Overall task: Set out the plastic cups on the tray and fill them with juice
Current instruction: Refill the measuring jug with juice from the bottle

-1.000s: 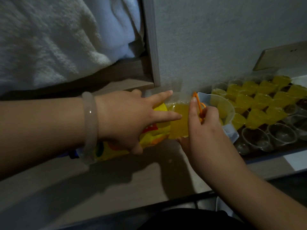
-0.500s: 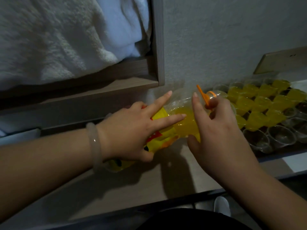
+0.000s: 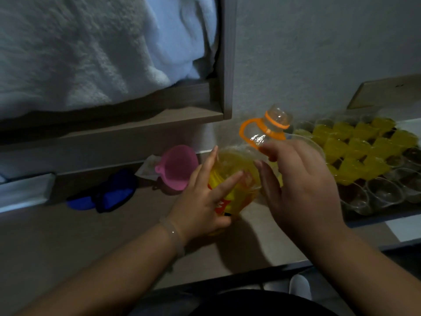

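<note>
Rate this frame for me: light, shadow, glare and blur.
Head view: dim, flat light throughout; the left hand and right hand throw a dark shadow on the counter below the juice bottle; small glare spots sit on its clear neck; the left fingers and the blue object look smeared; the filled cups read clearly.

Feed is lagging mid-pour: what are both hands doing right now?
Left hand: holding the juice bottle.
Right hand: open, fingers loose against the juice bottle.
</note>
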Motion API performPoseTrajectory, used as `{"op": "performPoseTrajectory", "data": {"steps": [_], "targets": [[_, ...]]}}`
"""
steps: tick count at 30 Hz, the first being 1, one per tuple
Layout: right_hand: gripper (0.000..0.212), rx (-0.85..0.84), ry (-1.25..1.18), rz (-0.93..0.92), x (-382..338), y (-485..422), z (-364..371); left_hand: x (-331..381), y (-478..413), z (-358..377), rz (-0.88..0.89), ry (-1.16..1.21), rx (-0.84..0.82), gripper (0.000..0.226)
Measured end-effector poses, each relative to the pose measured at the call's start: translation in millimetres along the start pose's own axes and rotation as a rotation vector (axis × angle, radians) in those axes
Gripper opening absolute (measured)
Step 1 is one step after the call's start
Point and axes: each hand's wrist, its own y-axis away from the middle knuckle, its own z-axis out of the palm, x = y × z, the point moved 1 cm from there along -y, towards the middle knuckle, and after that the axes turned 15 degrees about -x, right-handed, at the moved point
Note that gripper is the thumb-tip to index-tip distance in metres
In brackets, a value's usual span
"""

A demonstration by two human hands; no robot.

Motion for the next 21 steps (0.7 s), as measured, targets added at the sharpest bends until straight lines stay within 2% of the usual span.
{"op": "performPoseTrajectory", "data": {"steps": [2, 6, 12, 21], "targets": [[0.015, 0.010, 0.019, -0.034, 1.1, -0.8, 2.9, -2.4, 1.8, 11.5, -0.025, 0.029, 0.052, 0.126], [0.016, 0.004, 0.018, -0.111, 7.1, -1.4, 4.2, -0.9, 8.5, 23.6, -0.073, 0.060, 0.145, 0.133], [0.016, -0.036, 0.023, -0.142, 9.0, 6.5, 14.9, -1.1, 9.5, 38.2, -0.130, 0.120, 0.242, 0.121], [0.017, -0.046, 0.045, -0.087, 3.6, 9.5, 29.9, 0.7, 6.9, 45.9, -0.176, 0.115, 0.249, 0.096]]}}
